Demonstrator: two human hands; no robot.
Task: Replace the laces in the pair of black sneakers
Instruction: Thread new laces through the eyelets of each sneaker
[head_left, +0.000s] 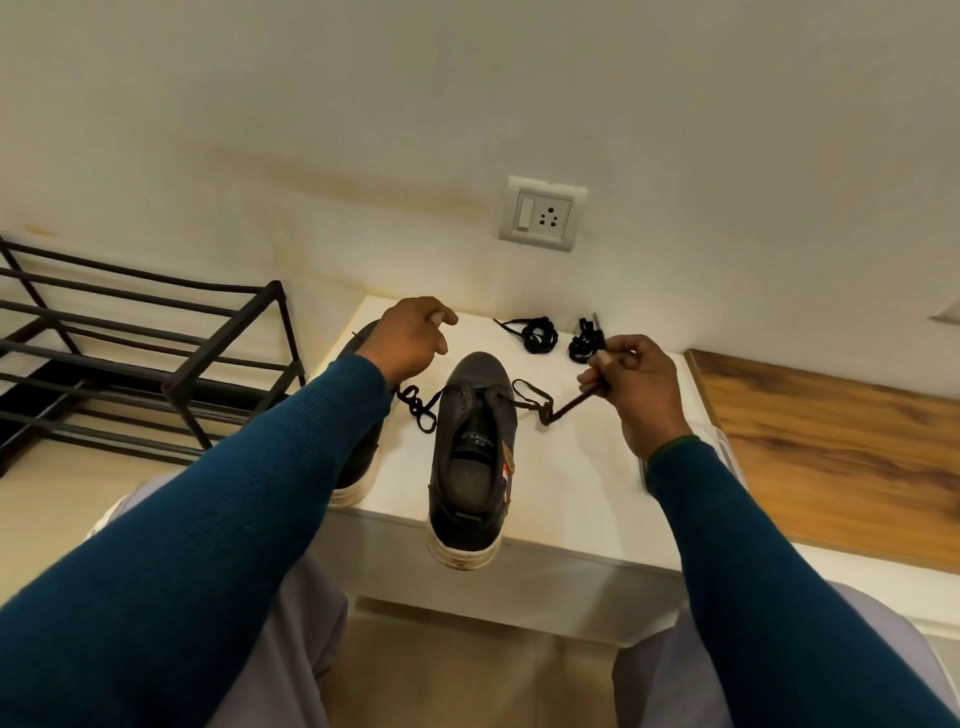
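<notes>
Two black sneakers, the middle sneaker (470, 457) overhanging the tabletop's (571, 493) near edge and the left-edge sneaker (361, 467), point lengthwise toward the far edge, where two coiled laces (540, 335) (586, 343) lie, while the right hand (636, 389) pinches the threaded lace (535, 400) and the left hand's (415, 338) curled grip cannot be told.
</notes>
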